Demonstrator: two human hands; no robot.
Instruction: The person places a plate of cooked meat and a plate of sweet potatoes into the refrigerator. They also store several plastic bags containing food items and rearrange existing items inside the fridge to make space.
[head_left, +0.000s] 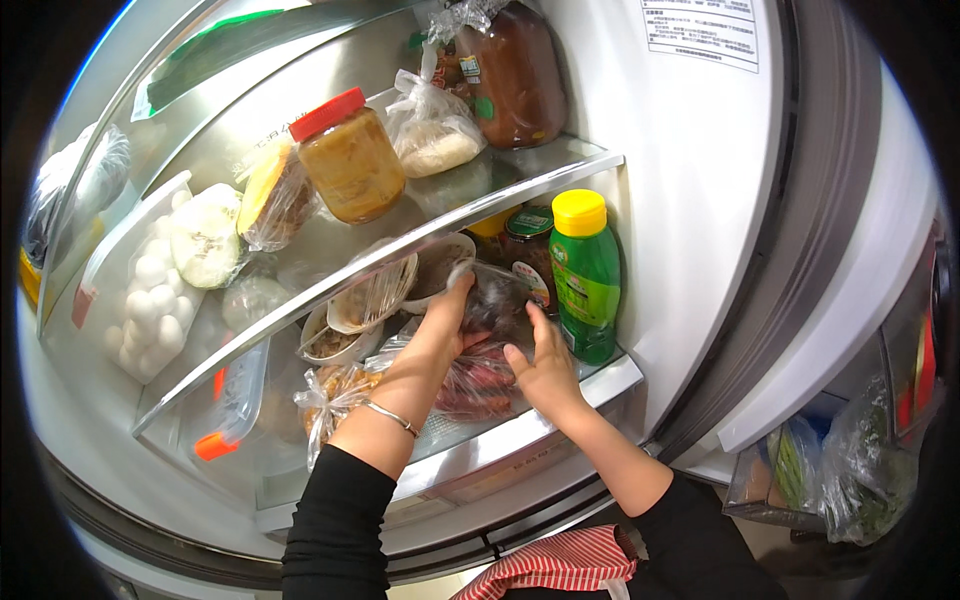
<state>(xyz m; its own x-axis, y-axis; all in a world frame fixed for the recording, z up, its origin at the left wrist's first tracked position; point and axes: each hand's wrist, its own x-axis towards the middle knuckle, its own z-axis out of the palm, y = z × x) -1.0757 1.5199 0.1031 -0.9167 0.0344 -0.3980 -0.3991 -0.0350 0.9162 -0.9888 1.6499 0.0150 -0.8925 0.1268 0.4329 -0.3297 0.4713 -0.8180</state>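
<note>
On the lower shelf of an open refrigerator, my left hand (459, 307) grips a clear plastic bag of dark food (496, 296); its fingers are partly hidden by the bag. My right hand (544, 364) is just to the right, fingers spread, its fingertips beside the bag. Beneath the hands lies a clear bag of reddish food (476, 382). A tied bag of yellow-brown food (341, 390) rests left of my left forearm. Behind it stand bowls, one a white bowl (341, 341) with food, another bowl (373, 292) covered in plastic film.
A green bottle with a yellow cap (586, 281) stands at the right, beside dark glass jars (531, 251). The upper glass shelf's edge (390, 259) crosses above my left hand. A red-lidded jar (349, 161) and bagged eggs (154, 307) sit on it. Door bins are at the right.
</note>
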